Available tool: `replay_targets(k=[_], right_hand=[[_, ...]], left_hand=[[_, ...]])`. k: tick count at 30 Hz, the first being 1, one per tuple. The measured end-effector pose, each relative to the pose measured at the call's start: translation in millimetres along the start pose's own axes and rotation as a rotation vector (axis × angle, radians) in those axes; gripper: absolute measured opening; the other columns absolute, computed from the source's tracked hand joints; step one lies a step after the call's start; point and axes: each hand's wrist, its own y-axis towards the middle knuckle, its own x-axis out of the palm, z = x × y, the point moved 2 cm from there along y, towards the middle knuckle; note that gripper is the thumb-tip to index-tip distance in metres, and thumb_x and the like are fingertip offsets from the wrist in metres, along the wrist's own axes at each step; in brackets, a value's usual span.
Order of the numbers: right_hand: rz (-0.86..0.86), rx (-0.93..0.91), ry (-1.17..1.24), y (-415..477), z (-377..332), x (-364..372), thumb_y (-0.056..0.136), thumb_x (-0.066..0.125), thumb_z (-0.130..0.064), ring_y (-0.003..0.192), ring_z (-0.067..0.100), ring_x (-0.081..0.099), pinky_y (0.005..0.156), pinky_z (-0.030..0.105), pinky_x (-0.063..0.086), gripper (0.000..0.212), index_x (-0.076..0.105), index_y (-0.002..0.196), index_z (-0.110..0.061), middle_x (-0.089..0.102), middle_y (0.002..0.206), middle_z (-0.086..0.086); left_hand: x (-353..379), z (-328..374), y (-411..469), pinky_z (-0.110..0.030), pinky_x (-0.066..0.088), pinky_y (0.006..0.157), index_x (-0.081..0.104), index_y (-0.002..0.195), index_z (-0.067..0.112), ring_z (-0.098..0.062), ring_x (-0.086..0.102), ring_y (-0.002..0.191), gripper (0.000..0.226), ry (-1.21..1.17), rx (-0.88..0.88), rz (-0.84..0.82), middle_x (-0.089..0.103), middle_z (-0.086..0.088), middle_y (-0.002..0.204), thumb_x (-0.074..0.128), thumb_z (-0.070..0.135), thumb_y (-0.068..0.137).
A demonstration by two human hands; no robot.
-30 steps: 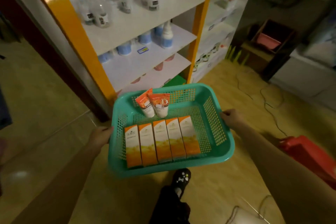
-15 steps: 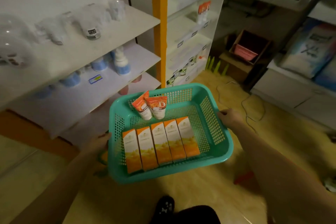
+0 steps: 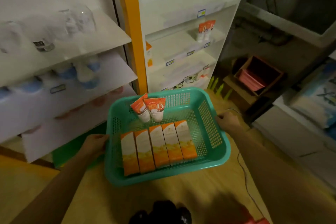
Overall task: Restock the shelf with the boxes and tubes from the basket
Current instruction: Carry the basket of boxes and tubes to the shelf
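Change: white shelf unit (image 3: 181, 45) and orange post (image 3: 134, 33) have drawn nearer and larger; the load in the basket lies as before.
Left grip (image 3: 96, 144): fingers curled round the left rim of the basket (image 3: 163, 178), holding it.
Right grip (image 3: 228, 121): fingers curled over the right rim near the far corner, holding it.
Basket: teal, perforated plastic, carried above the floor (image 3: 181, 196) between the two grips.
Boxes (image 3: 159, 148): five, orange and white, flat in one row side by side, touching; the row starts just beside the left grip and stops short of the right grip.
Tubes (image 3: 151, 109): two, orange and white, caps down, leaning on the far wall, beyond both grips.
Shelf unit: beyond the basket, right of the post, well past both grips.
Shelved tubes (image 3: 206, 29): matching orange and white, upright on an upper board.
Shoe (image 3: 160, 213): dark, below the basket.
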Motion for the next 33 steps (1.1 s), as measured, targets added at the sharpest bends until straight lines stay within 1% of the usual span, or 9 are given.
replay_targets(k=[5,7,11,16,21,24,27,30,33], right_hand=[[-0.048,-0.027,-0.016,63,15,-39,0.095,0.044,-0.022,0.101,0.033,0.061,0.074,0.031,0.043,0.033,0.067,0.105,-0.001,0.066,0.103,0.024],[-0.060,-0.041,-0.037,98,20,-50,0.095,0.044,-0.021,0.103,0.036,0.061,0.076,0.033,0.044,0.032,0.068,0.104,-0.002,0.067,0.105,0.024],[-0.080,-0.104,-0.099,166,26,-69,0.096,0.043,-0.021,0.072,0.029,0.056,0.050,0.027,0.034,0.042,0.057,0.058,-0.013,0.055,0.061,0.009],[-0.092,-0.124,-0.109,237,28,-99,0.097,0.041,-0.021,0.093,0.038,0.061,0.073,0.040,0.048,0.038,0.065,0.105,0.007,0.066,0.099,0.029],[-0.130,-0.177,-0.141,304,29,-126,0.095,0.044,-0.022,0.076,0.027,0.054,0.060,0.028,0.036,0.033,0.063,0.074,-0.005,0.057,0.080,0.015],[-0.157,-0.236,-0.178,342,31,-138,0.096,0.044,-0.020,0.089,0.036,0.060,0.069,0.034,0.041,0.031,0.067,0.090,-0.001,0.064,0.093,0.025],[-0.181,-0.295,-0.220,381,38,-142,0.096,0.044,-0.021,0.101,0.039,0.061,0.084,0.039,0.047,0.034,0.066,0.104,0.004,0.066,0.107,0.027],[-0.202,-0.324,-0.209,419,45,-142,0.096,0.044,-0.017,0.099,0.038,0.061,0.081,0.037,0.047,0.032,0.065,0.105,0.005,0.065,0.108,0.027],[-0.248,-0.332,-0.186,450,56,-131,0.097,0.042,-0.015,0.100,0.037,0.060,0.074,0.032,0.042,0.031,0.064,0.108,0.005,0.065,0.108,0.026]], left_hand=[[52,34,16,-0.044,0.049,0.082,0.063,0.101,-0.011,-0.031,0.056,0.083,0.029,0.041,-0.025,0.063,0.061,-0.022,0.092,0.055,0.014,0.090],[76,49,28,-0.046,0.049,0.087,0.065,0.097,-0.009,-0.031,0.058,0.083,0.027,0.048,-0.035,0.091,0.062,-0.021,0.090,0.055,0.016,0.090],[118,80,58,-0.040,0.049,0.077,0.064,0.098,-0.011,-0.029,0.058,0.075,0.028,0.025,-0.052,0.117,0.062,-0.021,0.088,0.055,0.015,0.090],[162,123,88,-0.039,0.048,0.076,0.062,0.093,-0.007,-0.025,0.054,0.066,0.023,0.015,-0.047,0.122,0.059,-0.018,0.082,0.053,0.014,0.091],[202,158,105,-0.043,0.050,0.081,0.064,0.083,-0.007,-0.024,0.054,0.061,0.025,0.010,-0.080,0.170,0.060,-0.019,0.081,0.054,0.014,0.091],[225,169,114,-0.045,0.051,0.082,0.061,0.063,0.001,-0.024,0.053,0.058,0.032,-0.006,-0.101,0.226,0.058,-0.018,0.070,0.055,0.015,0.091],[254,172,119,-0.047,0.052,0.085,0.066,0.074,-0.006,-0.022,0.051,0.054,0.029,-0.037,-0.153,0.299,0.057,-0.018,0.064,0.054,0.015,0.090],[286,175,122,-0.043,0.052,0.082,0.063,0.069,0.002,-0.018,0.053,0.047,0.026,-0.064,-0.170,0.362,0.059,-0.019,0.071,0.054,0.012,0.090],[312,164,136,-0.043,0.053,0.077,0.057,0.056,0.010,-0.013,0.053,0.039,0.033,-0.123,-0.211,0.398,0.056,-0.012,0.054,0.055,0.009,0.089]])
